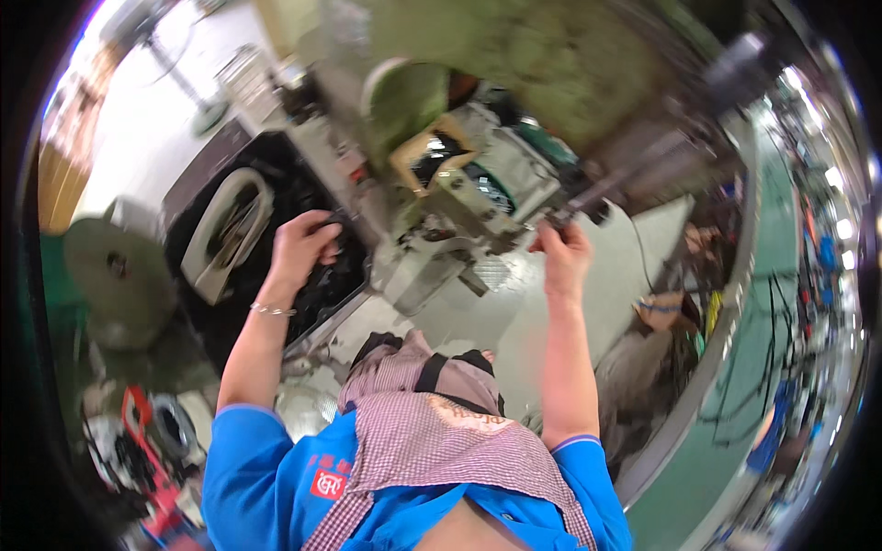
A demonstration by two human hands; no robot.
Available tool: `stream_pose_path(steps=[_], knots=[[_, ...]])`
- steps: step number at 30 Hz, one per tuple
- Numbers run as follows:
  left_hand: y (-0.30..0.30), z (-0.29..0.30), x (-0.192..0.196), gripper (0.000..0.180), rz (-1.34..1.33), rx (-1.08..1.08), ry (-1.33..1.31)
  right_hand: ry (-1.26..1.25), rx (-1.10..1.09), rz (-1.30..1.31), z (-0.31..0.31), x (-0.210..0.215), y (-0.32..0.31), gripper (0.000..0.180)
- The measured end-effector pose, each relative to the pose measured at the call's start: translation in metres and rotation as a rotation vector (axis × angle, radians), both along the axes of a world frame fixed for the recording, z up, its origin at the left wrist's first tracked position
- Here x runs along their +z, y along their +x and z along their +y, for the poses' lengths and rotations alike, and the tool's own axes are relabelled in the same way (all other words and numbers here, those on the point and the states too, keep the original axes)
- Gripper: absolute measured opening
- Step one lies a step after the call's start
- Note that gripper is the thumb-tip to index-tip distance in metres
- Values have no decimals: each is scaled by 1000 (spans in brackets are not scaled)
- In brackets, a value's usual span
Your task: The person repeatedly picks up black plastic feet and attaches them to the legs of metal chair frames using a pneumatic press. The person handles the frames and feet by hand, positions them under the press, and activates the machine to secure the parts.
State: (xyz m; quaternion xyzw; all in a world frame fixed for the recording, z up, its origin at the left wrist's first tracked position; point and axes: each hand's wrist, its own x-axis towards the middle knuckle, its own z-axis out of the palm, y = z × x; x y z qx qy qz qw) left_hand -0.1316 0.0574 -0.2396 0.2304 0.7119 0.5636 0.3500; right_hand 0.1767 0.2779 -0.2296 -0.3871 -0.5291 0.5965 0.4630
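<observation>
My left hand [303, 248] hovers over the right side of a black bin [220, 332], its fingers curled together. A small dark piece seems to show at its fingertips, too blurred to name. Inside the bin stands a cream oval container [200, 250] with thin metal pieces in it; loose dark stuff lies around it. Across from it, my right hand [564, 253] is raised at the right side of a machine's metal working head [469, 197]. Thumb and fingers are pinched there beside a slanting metal rod [625, 176]; what they grip is hidden.
A small open cardboard box [404, 163] of dark shiny pieces sits on the machine, near a round greenish tub [397, 96]. Left of the bin is a round grey disc [119, 280]. A brown-edged bag [663, 310] lies at right, beside a long green bench [776, 239].
</observation>
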Motion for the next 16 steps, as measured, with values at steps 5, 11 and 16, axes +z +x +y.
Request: stream_pose_path(steps=[5, 11, 16], knots=[[60, 23, 21, 13, -234, -55, 240, -66, 92, 21, 17, -3, 4, 3], [128, 76, 39, 22, -96, -41, 277, -330, 238, 70, 57, -37, 24, 11], [174, 107, 23, 22, -159, -57, 51, -386, 555, -91, 81, -8, 17, 13]])
